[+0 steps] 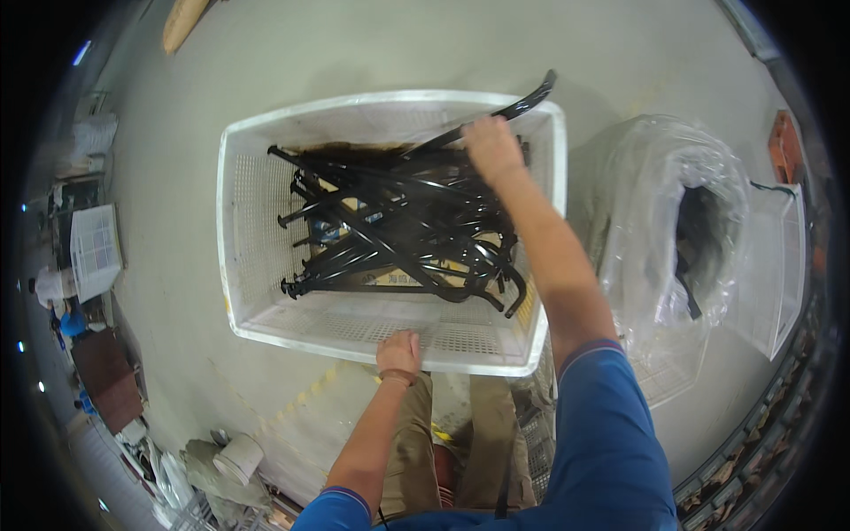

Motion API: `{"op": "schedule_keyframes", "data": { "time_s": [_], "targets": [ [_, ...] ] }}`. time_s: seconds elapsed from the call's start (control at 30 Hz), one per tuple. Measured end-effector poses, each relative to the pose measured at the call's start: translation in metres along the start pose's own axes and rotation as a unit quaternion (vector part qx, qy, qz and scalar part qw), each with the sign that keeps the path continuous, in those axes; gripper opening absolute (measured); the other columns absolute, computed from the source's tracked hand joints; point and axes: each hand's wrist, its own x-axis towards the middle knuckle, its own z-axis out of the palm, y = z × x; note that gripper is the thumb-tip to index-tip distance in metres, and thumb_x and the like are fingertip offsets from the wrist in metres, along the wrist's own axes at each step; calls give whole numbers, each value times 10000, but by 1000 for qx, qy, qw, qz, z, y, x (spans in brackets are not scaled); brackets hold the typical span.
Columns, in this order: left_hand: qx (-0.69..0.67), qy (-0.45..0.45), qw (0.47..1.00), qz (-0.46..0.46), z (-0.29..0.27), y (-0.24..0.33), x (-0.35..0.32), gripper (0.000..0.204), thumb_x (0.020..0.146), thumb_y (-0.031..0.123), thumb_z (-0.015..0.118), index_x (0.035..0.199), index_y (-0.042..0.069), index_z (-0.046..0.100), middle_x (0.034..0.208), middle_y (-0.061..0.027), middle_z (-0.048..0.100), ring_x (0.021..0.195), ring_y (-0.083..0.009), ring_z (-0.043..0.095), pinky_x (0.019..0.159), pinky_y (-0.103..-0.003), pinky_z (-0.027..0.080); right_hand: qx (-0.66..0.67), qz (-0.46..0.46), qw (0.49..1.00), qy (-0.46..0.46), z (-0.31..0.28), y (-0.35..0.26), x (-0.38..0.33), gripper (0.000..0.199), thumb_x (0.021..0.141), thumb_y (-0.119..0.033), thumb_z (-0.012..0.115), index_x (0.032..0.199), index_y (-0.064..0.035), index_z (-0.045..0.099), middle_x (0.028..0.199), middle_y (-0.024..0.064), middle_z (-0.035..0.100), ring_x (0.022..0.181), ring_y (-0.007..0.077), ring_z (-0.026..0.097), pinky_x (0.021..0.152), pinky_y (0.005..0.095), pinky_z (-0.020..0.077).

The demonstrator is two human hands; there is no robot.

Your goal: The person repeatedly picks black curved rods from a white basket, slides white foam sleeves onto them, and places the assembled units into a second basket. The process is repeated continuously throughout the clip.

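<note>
A large white plastic crate (354,103) with perforated walls stands in front of me. Inside it lies a tangled pile of glossy black bent metal tubes (381,243), several with flared ends, over some brown cardboard. My right hand (492,149) is closed around one black curved tube (533,97) at the far right of the crate. Its bent end sticks out above the far rim, while the rest slants down left toward the pile. My left hand (399,352) is curled over the crate's near rim.
Right of the crate stands a bulky thing wrapped in clear plastic (637,221), with a dark hollow in it. Beside that are a translucent bin (775,274) and an orange-red block (784,146). A white bucket (239,457) stands at lower left; racks line the lower right.
</note>
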Motion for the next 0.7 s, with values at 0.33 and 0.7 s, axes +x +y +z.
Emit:
{"op": "schedule_keyframes", "data": {
  "time_s": [0.33,0.7],
  "targets": [
    [-7,-39,999,-7,0,-5,5,224,907,267,590,1047,97,629,883,-91,680,802,-316,637,729,-435,497,92,-18,982,-164,-35,-4,-82,151,818,-80,616,966,-53,623,883,127,719,881,283,709,718,397,552],
    [-34,1,914,405,-205,157,-2,801,715,237,794,1402,87,410,1410,-155,443,1281,-348,445,1089,-470,331,307,282,894,-163,-315,-9,-481,286,810,-293,696,954,-74,580,725,184,650,752,364,665,658,480,502]
  ]
}}
